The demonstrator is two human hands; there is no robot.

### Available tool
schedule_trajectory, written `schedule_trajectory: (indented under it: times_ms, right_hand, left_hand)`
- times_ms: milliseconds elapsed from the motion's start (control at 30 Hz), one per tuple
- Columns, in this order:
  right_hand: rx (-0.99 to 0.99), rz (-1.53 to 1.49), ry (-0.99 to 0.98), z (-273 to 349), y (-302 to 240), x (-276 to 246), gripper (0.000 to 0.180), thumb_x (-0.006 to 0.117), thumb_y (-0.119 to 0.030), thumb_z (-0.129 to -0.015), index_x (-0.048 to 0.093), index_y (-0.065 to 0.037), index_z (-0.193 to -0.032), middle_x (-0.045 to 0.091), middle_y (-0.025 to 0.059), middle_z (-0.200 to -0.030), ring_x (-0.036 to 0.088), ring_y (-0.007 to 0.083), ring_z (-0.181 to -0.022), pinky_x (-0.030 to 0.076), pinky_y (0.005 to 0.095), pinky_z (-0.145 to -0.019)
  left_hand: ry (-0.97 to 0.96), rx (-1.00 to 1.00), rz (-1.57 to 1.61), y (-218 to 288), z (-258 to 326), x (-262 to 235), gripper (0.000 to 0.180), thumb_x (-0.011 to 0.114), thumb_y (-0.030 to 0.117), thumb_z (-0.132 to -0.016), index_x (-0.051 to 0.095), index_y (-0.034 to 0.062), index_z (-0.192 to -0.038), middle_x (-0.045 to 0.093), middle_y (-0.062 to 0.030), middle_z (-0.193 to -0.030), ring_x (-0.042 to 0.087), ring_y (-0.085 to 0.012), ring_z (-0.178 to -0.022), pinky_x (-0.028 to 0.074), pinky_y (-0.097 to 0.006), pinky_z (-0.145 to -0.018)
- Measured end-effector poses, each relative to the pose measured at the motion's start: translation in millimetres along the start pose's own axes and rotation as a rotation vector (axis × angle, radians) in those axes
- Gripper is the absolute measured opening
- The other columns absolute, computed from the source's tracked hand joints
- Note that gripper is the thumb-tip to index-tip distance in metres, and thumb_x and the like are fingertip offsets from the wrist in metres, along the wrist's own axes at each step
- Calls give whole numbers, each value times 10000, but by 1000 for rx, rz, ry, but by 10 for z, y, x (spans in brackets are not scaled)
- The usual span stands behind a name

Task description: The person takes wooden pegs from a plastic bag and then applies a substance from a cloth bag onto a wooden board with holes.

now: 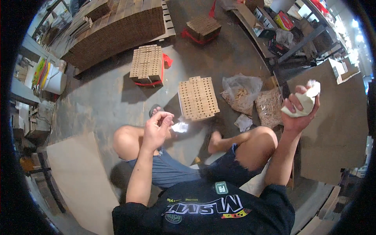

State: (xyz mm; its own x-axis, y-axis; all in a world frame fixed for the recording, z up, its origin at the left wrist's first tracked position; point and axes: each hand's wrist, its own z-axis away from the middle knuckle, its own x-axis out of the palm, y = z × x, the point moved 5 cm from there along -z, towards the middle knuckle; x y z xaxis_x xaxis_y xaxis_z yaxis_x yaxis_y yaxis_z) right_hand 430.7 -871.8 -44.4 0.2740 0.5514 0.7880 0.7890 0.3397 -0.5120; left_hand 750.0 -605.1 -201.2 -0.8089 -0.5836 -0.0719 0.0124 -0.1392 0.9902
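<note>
Raised at the right, my right hand (299, 111) is wrapped round a cream-white bottle (309, 99), its narrower end pointing up; the fingers cover part of it. My left hand (156, 131) is lifted above my left knee, thumb and fingers pinched together. Whatever those fingers may hold is too small to make out. In front of me, between my feet, stands a stack of drilled wooden blocks (199, 98) with rows of holes facing up. A small white piece (180, 127) shows just right of the left hand, near that stack; its kind is unclear.
Clear bags of wooden dowels (239, 96) (269, 106) lie right of the stack, by a crumpled white wrapper (243, 122). Farther off are red-strapped block bundles (146, 66) (202, 29) and a long block pile (117, 33). Boards (80, 176) (333, 129) flank me.
</note>
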Motion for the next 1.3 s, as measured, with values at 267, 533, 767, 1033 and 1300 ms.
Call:
schedule_trajectory:
  times_ms: [267, 533, 767, 1033, 1300]
  right_hand:
    - [29, -58, 373, 397, 590, -922, 353, 429, -457, -1015, 578, -181, -1178, 681, 47, -988, 508, 95, -547, 397, 263, -473]
    - [236, -320, 590, 438, 2065, -1887, 439, 436, -522, -1005, 594, -154, -1185, 677, 81, -986, 485, 125, -513, 384, 282, -449]
    - [249, -215, 759, 317, 2931, -2613, 453, 477, -550, -983, 564, -157, -1192, 600, 59, -1001, 444, 125, -522, 386, 299, -502]
    - [336, -271, 595, 240, 3532, -3078, 466, 579, -583, -902, 609, -174, -1122, 601, 45, -960, 498, 184, -603, 410, 388, -629]
    - [407, -303, 541, 250, 3555, -3110, 453, 571, -579, -906, 608, -182, -1120, 615, 38, -956, 526, 170, -618, 417, 390, -664]
  left_hand:
    - [-54, -206, 24, -858, -343, 320, 339, 509, 310, -1034, 592, 34, -856, 592, -12, -735, 538, -86, -611, 459, -259, -589]
    - [97, 94, -526, -1152, -1519, 598, 365, 640, 296, -954, 616, 35, -1208, 653, -140, -1157, 617, -247, -1101, 481, -348, -931]
    - [54, 21, -895, -1589, -2611, 1266, 532, 685, 418, -888, 595, 72, -1282, 609, -145, -1281, 536, -300, -1246, 334, -450, -1103]
    - [-8, -175, -950, -1802, -2844, 1423, 484, 624, 533, -913, 692, 133, -1178, 741, -81, -967, 675, -265, -963, 343, -404, -1054]
    - [-194, -242, -631, -1967, -2895, 1113, 489, 474, 385, -1044, 474, 121, -1456, 679, -177, -1232, 681, -267, -1107, 495, -379, -971]
